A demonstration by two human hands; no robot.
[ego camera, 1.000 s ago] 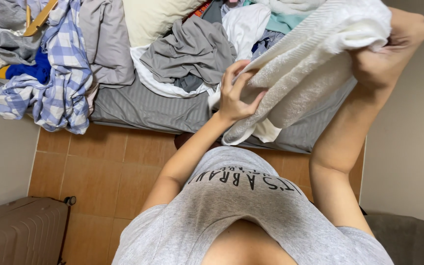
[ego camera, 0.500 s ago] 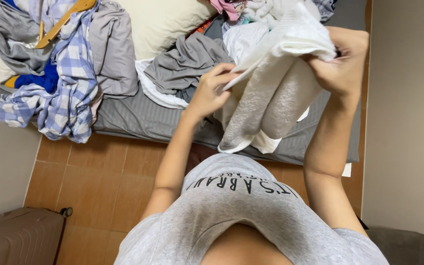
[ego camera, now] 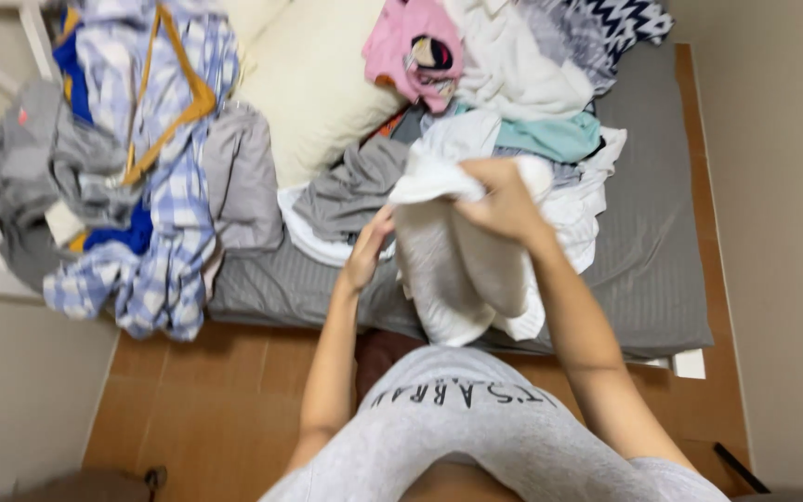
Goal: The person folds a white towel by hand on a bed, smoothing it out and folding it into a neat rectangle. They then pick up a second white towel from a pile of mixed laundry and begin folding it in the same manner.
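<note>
Laundry is being handled above the edge of the bed (ego camera: 662, 270). A pale garment (ego camera: 453, 270) is held up in the air, between the person's chest and the heap of clothes, so that its length hangs free over the mattress edge. The right hand (ego camera: 504, 200) is closed over the bunched top, fingers clamped on the cloth; the weight appears to be carried there. The left hand (ego camera: 367, 249) is set against the garment's left side, fingers curled at its edge, though whether they pinch it or only touch it cannot be told through the blur.

What kind of garment it is cannot be made out, as it is folded over on itself. Behind it, a grey piece (ego camera: 350, 191), a teal one (ego camera: 550, 138) and a pink one (ego camera: 411, 46) are piled up. A checked blue shirt (ego camera: 174, 223) is draped over the left end, with a yellow hanger (ego camera: 174, 88) on top. The pillow (ego camera: 313, 88) is partly buried, and the bed's far end is cut off.
</note>
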